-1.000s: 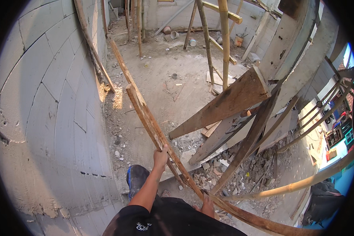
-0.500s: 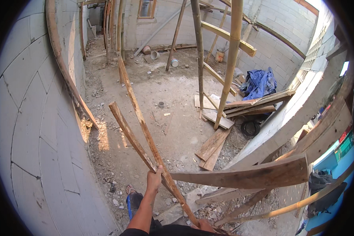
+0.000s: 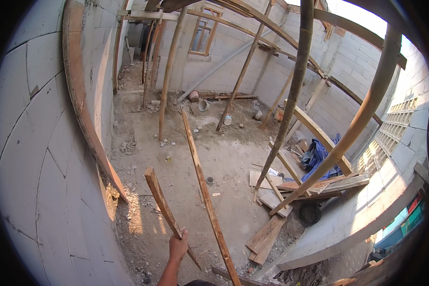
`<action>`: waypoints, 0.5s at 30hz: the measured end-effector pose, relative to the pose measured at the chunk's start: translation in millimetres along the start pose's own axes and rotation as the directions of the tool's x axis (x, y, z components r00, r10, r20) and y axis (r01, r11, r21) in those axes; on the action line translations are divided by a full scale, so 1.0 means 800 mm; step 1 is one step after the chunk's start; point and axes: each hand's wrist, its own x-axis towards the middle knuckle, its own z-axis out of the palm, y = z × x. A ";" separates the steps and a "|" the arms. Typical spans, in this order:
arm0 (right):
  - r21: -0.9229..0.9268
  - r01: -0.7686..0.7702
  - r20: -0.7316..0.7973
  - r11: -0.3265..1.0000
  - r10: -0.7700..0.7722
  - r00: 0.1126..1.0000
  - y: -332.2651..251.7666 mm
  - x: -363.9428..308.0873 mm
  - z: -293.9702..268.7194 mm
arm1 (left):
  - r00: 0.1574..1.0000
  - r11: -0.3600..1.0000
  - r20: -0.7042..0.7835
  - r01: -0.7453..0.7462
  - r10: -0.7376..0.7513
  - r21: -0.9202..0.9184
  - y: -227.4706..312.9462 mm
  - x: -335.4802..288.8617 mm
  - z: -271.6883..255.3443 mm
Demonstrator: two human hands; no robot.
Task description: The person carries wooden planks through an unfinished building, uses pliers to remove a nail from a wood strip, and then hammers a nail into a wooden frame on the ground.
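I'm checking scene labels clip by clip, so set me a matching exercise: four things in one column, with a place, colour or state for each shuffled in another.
Column one
1. Left hand
2. Tarp
3. Window
4. Grille

Column two
A. in the far wall
B. in the sunlit wall on the right
C. gripping a timber
D. blue and crumpled

Right pairs: 1-C, 2-D, 3-A, 4-B

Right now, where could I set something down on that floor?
Likely the mostly bare floor between the long timber and the loose boards, bar a small round thing. Another strip shows between that timber and the short timber. It's crowded at right: blue tarpaulin, boards, bamboo poles.
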 end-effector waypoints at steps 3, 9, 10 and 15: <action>0.064 -0.009 -0.071 0.998 0.013 0.997 -0.043 0.049 -0.018 | 0.993 0.997 -0.104 0.056 -0.061 -0.049 0.020 0.041 -0.025; 0.278 0.006 -0.198 0.960 0.051 0.979 -0.110 0.202 -0.052 | 0.959 0.994 -0.275 -0.087 0.066 -0.065 0.068 0.208 -0.024; 0.344 -0.030 -0.169 0.938 0.093 0.981 -0.119 0.236 -0.052 | 0.956 0.991 -0.273 -0.122 0.104 -0.050 0.074 0.240 -0.013; 0.590 -0.043 -0.123 0.806 0.143 0.982 -0.183 0.461 -0.055 | 0.975 0.977 -0.223 -0.052 0.005 -0.205 0.119 0.396 0.042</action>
